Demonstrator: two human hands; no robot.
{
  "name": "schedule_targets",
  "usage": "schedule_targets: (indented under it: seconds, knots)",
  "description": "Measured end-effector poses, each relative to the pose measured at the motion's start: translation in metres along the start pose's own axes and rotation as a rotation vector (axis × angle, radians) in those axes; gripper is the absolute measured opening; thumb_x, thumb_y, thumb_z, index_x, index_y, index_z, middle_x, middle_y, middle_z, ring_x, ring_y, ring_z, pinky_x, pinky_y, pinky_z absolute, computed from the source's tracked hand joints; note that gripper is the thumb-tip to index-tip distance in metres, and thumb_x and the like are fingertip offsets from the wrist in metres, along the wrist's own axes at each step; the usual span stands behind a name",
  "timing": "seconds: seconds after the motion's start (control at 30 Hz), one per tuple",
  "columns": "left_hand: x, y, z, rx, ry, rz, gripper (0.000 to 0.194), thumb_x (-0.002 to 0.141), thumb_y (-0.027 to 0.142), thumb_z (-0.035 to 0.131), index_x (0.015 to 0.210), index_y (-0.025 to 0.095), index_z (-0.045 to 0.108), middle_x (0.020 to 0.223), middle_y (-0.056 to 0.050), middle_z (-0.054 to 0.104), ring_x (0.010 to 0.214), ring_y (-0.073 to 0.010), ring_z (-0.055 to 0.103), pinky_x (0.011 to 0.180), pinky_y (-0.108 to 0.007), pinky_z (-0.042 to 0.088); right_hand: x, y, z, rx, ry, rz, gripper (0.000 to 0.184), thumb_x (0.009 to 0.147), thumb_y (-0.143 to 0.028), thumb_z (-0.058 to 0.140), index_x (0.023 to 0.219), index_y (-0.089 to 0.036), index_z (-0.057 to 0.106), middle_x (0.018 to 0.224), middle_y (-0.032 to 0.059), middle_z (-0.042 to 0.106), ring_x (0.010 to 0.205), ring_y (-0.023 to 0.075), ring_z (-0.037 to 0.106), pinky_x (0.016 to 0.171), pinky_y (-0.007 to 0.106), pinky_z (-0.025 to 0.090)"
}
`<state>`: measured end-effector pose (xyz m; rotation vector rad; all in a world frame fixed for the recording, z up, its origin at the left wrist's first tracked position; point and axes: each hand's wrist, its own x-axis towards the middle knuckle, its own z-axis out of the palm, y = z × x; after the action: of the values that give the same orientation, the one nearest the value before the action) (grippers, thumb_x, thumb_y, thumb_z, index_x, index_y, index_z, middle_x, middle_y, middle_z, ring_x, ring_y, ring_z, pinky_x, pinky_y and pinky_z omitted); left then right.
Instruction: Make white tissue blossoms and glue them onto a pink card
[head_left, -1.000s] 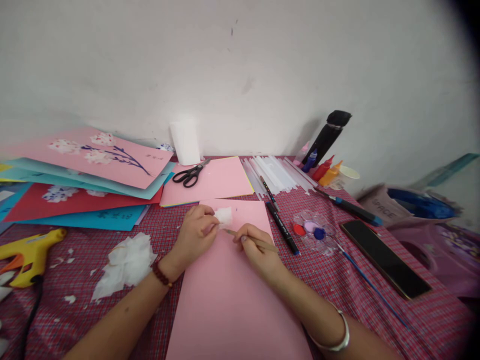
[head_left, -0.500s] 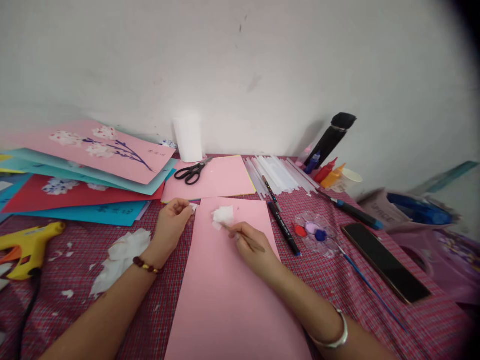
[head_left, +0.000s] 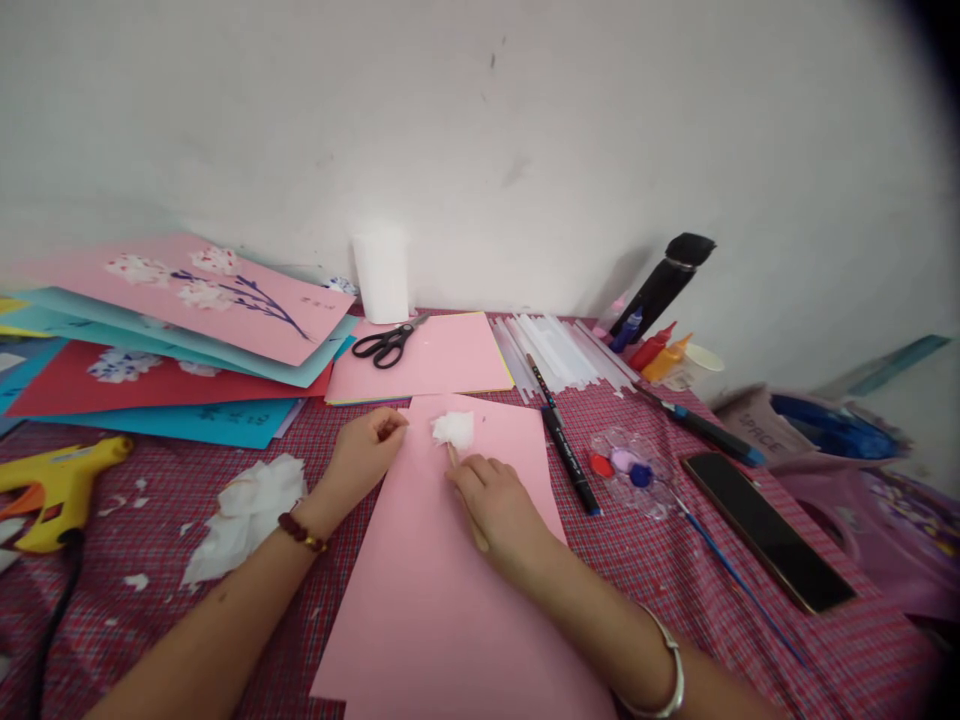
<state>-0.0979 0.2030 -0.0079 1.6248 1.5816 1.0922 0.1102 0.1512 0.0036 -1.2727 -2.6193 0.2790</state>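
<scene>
A pink sheet of paper (head_left: 420,590) lies in front of me, with a small tuft of white tissue (head_left: 454,429) near its far end. My right hand (head_left: 499,505) grips a thin wooden stick (head_left: 475,530), whose tip touches the near side of the tuft. At the sheet's far left edge, my left hand (head_left: 367,450) has its fingers curled together; whatever is between them is hidden. A pile of white tissue pieces (head_left: 251,505) lies beside my left forearm.
Black scissors (head_left: 386,345) rest on more pink paper behind. At left are a yellow glue gun (head_left: 67,490) and stacked flower pictures (head_left: 262,260). To the right lie a black marker (head_left: 571,462), a paint palette (head_left: 634,500), a brush (head_left: 739,580), a phone (head_left: 769,530) and glue sticks (head_left: 559,350).
My right hand has turned more palm-down, and the stick now points back toward me. My left hand has shifted right to the sheet's edge; the white scrap at its fingertips no longer shows.
</scene>
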Motion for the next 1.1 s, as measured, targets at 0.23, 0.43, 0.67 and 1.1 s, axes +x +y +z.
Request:
schedule_targets:
  seconds: [0.23, 0.43, 0.67, 1.1]
  knots:
    - [-0.001, 0.003, -0.001, 0.137, -0.015, 0.038, 0.012, 0.072, 0.026, 0.051, 0.072, 0.018, 0.061, 0.065, 0.002, 0.061, 0.062, -0.0138, 0.055, 0.056, -0.023, 0.039, 0.003, -0.004, 0.001, -0.049, 0.012, 0.017, 0.038, 0.074, -0.005, 0.052, 0.112, -0.012, 0.054, 0.102, 0.0142, 0.058, 0.087, 0.0246, 0.050, 0.073, 0.038, 0.041]
    - [0.000, -0.005, 0.002, 0.161, 0.005, 0.054, 0.012, 0.073, 0.026, 0.050, 0.075, 0.019, 0.059, 0.065, 0.002, 0.061, 0.061, -0.0137, 0.055, 0.054, -0.022, 0.037, 0.000, 0.001, -0.002, 0.107, 0.091, 0.014, 0.028, 0.084, -0.009, 0.045, 0.109, -0.015, 0.056, 0.100, 0.0128, 0.058, 0.092, 0.0232, 0.052, 0.077, 0.036, 0.042]
    - [0.001, -0.001, 0.002, 0.203, -0.021, 0.047, 0.011, 0.074, 0.026, 0.049, 0.076, 0.019, 0.056, 0.064, 0.002, 0.059, 0.059, -0.0134, 0.053, 0.053, -0.022, 0.036, -0.011, 0.008, -0.006, 0.512, 0.335, 0.038, 0.023, 0.088, -0.012, 0.039, 0.102, -0.019, 0.055, 0.094, 0.0064, 0.060, 0.085, 0.0155, 0.058, 0.075, 0.028, 0.045]
    - [0.000, 0.003, 0.002, 0.210, -0.054, 0.081, 0.010, 0.073, 0.023, 0.048, 0.070, 0.019, 0.057, 0.063, 0.002, 0.058, 0.060, -0.0135, 0.053, 0.054, -0.022, 0.036, 0.000, 0.018, 0.011, 0.647, 0.370, 0.060, 0.025, 0.087, -0.015, 0.040, 0.105, -0.021, 0.056, 0.097, 0.0058, 0.061, 0.088, 0.0151, 0.057, 0.079, 0.029, 0.044]
